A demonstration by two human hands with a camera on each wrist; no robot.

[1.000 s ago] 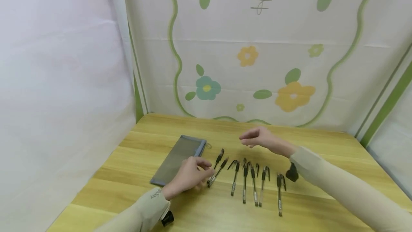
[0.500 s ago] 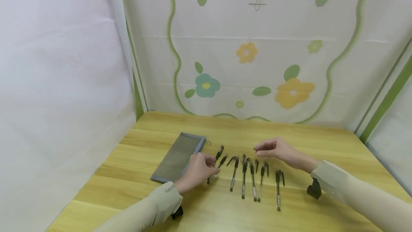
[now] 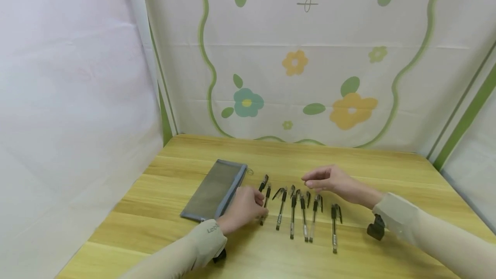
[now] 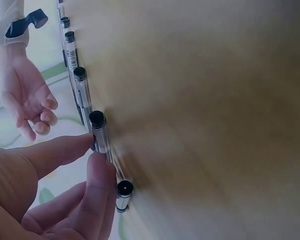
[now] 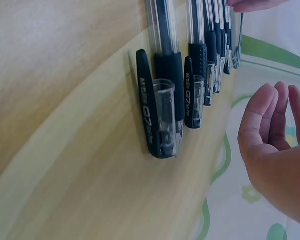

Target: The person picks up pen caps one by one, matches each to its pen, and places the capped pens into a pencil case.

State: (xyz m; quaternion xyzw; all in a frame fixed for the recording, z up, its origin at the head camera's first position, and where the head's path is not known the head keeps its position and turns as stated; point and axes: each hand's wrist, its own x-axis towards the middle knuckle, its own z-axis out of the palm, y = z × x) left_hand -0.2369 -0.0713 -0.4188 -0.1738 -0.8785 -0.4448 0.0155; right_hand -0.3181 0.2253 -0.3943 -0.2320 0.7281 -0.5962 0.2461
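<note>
My left hand (image 3: 246, 208) pinches a black gel pen (image 4: 100, 131) near its end between thumb and fingers, low over the table. Another pen (image 4: 124, 192) lies just beside it, its black grip (image 3: 263, 183) partly behind the hand in the head view. Nothing is in my right hand (image 3: 329, 180), whose fingers are loosely bent above the far ends of the pens. Several clear-barrelled pens lie in a row, among them one (image 3: 335, 231) at the far right. Small black caps (image 5: 150, 115) lie next to their tips.
A grey mesh zip pouch (image 3: 213, 190) with a blue-grey edge lies flat left of the pens. White flower-printed cloth (image 3: 271, 25) stands behind the wooden table (image 3: 155, 210). Plain white cloth (image 3: 77, 98) hangs at the left.
My left hand has moved right and taken hold of a pen, which now lies straighter and slightly farther right. My right hand has moved right and lower, then stayed nearly still.
</note>
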